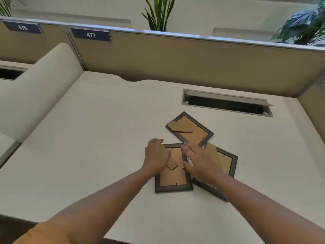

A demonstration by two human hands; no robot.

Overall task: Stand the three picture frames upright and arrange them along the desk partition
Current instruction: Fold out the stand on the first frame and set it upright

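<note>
Three picture frames lie face down on the tabletop [88,138], cardboard backs up, clustered and well short of the desk partition [175,55]. The nearest frame [173,178] sits directly under both hands; the second frame [226,161] lies just right of the right hand and is partly tucked beneath the nearest one; the third frame [195,132] lies just beyond the fingertips, tilted diamond-wise, its easel leg [179,129] swung out.

These look light and stiff, with thin dark mouldings and hardboard backs. The fronts, hidden, are probably glazed, so they should be treated as fragile and not slid or dropped. The sensible hold is on the two long side rails, then the hinged easel leg pulled out; that tab looks flimsy and could tear if forced.

The left hand [157,156] is curled, knuckles up, fingers hooked over the nearest frame's top left corner; whether it truly grips is unclear. The right hand [198,161] is flat and spread, palm down, fingers resting along that frame's right rail, holding nothing. Both forearms reach forward from below, nearly parallel.
</note>
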